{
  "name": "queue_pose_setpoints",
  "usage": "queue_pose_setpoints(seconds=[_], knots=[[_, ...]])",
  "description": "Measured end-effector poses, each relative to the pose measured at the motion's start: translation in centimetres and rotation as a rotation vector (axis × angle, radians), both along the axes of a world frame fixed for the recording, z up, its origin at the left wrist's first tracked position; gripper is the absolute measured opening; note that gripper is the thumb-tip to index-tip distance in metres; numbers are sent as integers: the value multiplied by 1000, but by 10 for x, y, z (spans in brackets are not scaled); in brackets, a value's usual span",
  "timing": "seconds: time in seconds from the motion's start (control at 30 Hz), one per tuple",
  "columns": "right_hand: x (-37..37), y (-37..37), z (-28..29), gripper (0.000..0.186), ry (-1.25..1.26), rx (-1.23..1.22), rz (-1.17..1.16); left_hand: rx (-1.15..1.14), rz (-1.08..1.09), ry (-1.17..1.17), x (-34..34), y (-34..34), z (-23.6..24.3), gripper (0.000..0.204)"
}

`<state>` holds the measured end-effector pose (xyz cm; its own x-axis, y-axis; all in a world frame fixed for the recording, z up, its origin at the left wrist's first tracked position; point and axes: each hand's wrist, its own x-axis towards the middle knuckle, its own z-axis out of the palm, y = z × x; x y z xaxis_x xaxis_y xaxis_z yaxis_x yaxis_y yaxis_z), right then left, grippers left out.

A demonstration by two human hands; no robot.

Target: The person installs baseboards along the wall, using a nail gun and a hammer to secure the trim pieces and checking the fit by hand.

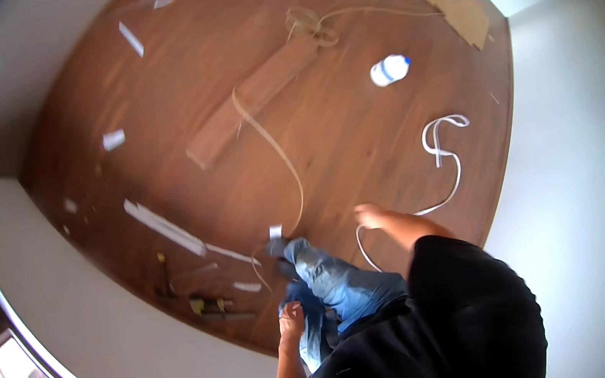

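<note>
My left hand is curled in beside the leg of my blue jeans. Its fingers are closed, and a small pale spot shows at them, too small to name. Out over the wooden floor, my right hand is smeared by motion. A long white flexible strip loops across the floor and passes close to that hand; whether the fingers hold it cannot be made out. Near my foot, a thin tan strip curves away across a brown plank.
A white bottle with a blue cap lies ahead to the right, near a cardboard sheet. White trim pieces and hand tools lie to the left. A coiled tan strip is farther off. Walls bound both sides.
</note>
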<state>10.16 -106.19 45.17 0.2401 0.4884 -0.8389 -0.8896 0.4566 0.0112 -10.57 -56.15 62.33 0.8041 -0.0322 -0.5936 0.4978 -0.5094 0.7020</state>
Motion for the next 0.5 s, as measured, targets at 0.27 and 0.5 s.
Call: queue_pose_setpoints(seconds=[0.27, 0.5], knots=[[-115, -319, 357, 37, -63, -1844, 851, 291, -242, -37, 70, 16, 97, 35], [-275, -343, 317, 49, 309, -1319, 984, 381, -489, 450, 72, -26, 134, 30]])
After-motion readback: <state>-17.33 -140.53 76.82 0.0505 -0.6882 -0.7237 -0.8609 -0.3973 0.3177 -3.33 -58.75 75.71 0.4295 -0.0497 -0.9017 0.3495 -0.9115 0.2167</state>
